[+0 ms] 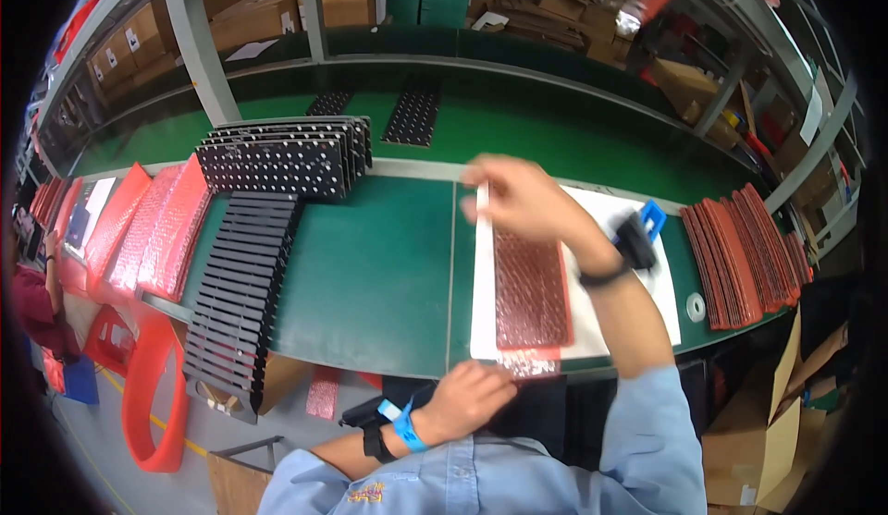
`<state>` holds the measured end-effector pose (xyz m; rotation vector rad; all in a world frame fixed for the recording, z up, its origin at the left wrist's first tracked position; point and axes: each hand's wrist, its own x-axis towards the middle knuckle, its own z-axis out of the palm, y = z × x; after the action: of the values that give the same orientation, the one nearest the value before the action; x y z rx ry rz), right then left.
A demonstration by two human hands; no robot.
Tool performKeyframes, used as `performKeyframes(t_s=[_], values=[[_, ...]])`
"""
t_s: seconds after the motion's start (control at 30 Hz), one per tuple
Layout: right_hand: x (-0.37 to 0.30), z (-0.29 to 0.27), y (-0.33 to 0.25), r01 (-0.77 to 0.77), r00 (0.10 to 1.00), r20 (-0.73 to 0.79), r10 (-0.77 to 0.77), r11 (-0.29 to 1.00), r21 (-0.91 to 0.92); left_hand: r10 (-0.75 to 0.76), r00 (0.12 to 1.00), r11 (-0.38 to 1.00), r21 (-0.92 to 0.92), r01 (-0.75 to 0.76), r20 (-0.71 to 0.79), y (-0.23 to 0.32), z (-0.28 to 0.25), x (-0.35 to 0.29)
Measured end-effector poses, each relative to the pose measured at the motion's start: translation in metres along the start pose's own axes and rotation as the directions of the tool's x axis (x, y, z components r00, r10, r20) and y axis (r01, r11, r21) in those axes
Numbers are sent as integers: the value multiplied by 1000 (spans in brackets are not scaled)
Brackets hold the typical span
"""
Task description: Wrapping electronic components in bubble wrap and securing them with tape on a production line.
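Note:
A red-pink bubble-wrap bag (532, 298) with a flat panel-like shape lies on a white sheet (615, 316) on the green table. Its clear flap (529, 364) hangs toward the near table edge. My left hand (470, 399) is at the flap's left corner, its fingers bent together on the wrap; the fingertips are partly hidden. Above the bag's far end is my right hand (520, 201), raised with bent fingers and smeared by motion. Whether anything is between those fingers cannot be made out. A blue and black wrist-worn device (638, 238) sits on my right forearm.
Black slotted rack (240, 284) and a stack of black dotted panels (277, 159) stand at left. Pink bubble-wrap bags (157, 228) lie beyond. Wrapped red packs (745, 256) and a tape roll (696, 308) are at right. A co-worker (42, 302) is at far left.

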<state>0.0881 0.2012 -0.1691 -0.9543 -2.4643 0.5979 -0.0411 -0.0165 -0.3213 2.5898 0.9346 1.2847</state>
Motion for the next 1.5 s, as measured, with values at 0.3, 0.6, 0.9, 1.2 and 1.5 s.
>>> performKeyframes(t_s=[0.3, 0.6, 0.9, 1.2, 1.5], values=[[238, 142, 108, -704, 601, -665, 442, 687, -180, 154, 988, 987, 30, -155, 32, -5, -4, -6], [100, 15, 35, -391, 846, -491, 208, 868, -305, 56, 997, 990, -131, -48, 57, -21, -10, -1], [-133, 101, -38, -550, 726, -602, 331, 805, -221, -163, 986, 935, -324, 146, -27, 0, -42, 12], [-138, 106, -36, -580, 728, -558, 399, 792, -190, -287, 953, 931, -263, 253, -96, 13, -44, 16], [-99, 51, -1, -519, 766, -526, 369, 838, -169, -266, 956, 962, -98, 254, -128, 13, -36, 50]])
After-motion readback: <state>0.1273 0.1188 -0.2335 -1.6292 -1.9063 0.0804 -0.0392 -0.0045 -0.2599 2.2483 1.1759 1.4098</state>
